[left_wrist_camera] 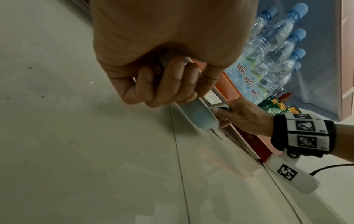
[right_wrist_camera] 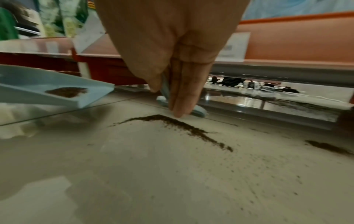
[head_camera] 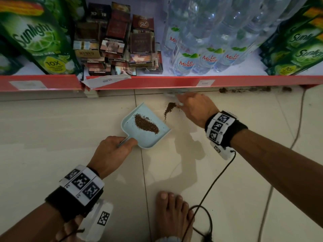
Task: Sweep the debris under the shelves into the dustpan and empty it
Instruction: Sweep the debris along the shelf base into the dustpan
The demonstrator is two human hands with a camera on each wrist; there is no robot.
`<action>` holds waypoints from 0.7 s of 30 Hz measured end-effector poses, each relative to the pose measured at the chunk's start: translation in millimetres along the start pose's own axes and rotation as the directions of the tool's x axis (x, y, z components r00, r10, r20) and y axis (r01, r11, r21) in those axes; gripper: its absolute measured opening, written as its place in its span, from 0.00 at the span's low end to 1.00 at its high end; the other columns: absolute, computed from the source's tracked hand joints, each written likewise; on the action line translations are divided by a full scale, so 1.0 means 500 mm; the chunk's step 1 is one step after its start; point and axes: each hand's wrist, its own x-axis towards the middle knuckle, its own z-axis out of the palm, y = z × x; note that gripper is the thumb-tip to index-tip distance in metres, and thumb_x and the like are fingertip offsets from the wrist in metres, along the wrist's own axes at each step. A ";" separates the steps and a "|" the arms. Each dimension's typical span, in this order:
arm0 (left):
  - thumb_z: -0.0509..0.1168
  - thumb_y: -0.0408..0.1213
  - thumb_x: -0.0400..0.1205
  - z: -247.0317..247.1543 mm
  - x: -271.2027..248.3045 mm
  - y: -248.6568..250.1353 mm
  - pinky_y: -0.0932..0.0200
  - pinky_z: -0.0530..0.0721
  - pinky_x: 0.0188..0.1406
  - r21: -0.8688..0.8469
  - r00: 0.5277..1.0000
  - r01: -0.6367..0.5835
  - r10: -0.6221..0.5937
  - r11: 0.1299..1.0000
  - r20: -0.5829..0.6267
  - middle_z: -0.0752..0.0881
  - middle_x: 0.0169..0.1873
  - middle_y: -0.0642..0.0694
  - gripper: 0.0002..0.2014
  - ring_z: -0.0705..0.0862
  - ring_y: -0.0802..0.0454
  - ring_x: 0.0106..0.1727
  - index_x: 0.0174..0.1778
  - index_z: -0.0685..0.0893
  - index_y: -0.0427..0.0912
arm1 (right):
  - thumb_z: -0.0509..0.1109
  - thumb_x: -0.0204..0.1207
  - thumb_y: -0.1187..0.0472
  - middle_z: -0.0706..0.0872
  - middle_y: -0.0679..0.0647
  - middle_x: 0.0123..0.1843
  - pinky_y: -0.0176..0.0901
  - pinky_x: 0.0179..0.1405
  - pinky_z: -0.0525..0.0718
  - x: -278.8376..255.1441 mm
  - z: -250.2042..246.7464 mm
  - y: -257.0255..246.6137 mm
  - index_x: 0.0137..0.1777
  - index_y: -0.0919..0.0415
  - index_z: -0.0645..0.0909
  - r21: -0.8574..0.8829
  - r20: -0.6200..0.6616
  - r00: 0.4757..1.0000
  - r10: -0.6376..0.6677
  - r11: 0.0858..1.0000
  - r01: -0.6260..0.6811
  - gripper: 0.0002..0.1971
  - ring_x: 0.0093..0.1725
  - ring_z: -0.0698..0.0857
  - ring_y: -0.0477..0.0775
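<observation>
A light-blue dustpan point(head_camera: 151, 139) sits on the tiled floor with a brown debris pile point(head_camera: 146, 125) inside. My left hand point(head_camera: 126, 142) grips its handle point(left_wrist_camera: 193, 106), fingers point(left_wrist_camera: 173, 78) curled round it. My right hand point(head_camera: 180, 102) pinches a small light-blue brush point(right_wrist_camera: 166, 91) just below the red shelf edge. The brush head point(right_wrist_camera: 199, 112) touches the floor behind a streak of loose debris point(head_camera: 168, 109), which lies between it and the dustpan's mouth. In the right wrist view the dustpan point(right_wrist_camera: 91, 97) is tilted, left of the debris streak point(right_wrist_camera: 172, 123). More debris point(right_wrist_camera: 298, 104) lies under the shelf.
The red-edged bottom shelf point(head_camera: 157, 82) carries green Sunlight pouches point(head_camera: 40, 41), cigarette packs point(head_camera: 118, 49) and water bottles point(head_camera: 201, 58). Dark debris point(head_camera: 244, 89) lines the gap under the shelf on the right. A bare foot point(head_camera: 172, 212) and a black cable point(head_camera: 215, 180) are near me.
</observation>
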 end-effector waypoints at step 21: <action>0.62 0.61 0.66 -0.017 -0.015 -0.017 0.54 0.70 0.33 -0.024 0.999 0.036 -0.036 0.999 -0.010 0.70 0.19 0.52 0.20 0.69 0.52 0.25 0.25 0.74 0.46 | 0.57 0.87 0.51 0.89 0.61 0.54 0.53 0.46 0.83 -0.002 -0.008 -0.045 0.60 0.59 0.79 0.084 0.050 0.992 -0.113 0.991 0.109 0.15 0.49 0.87 0.66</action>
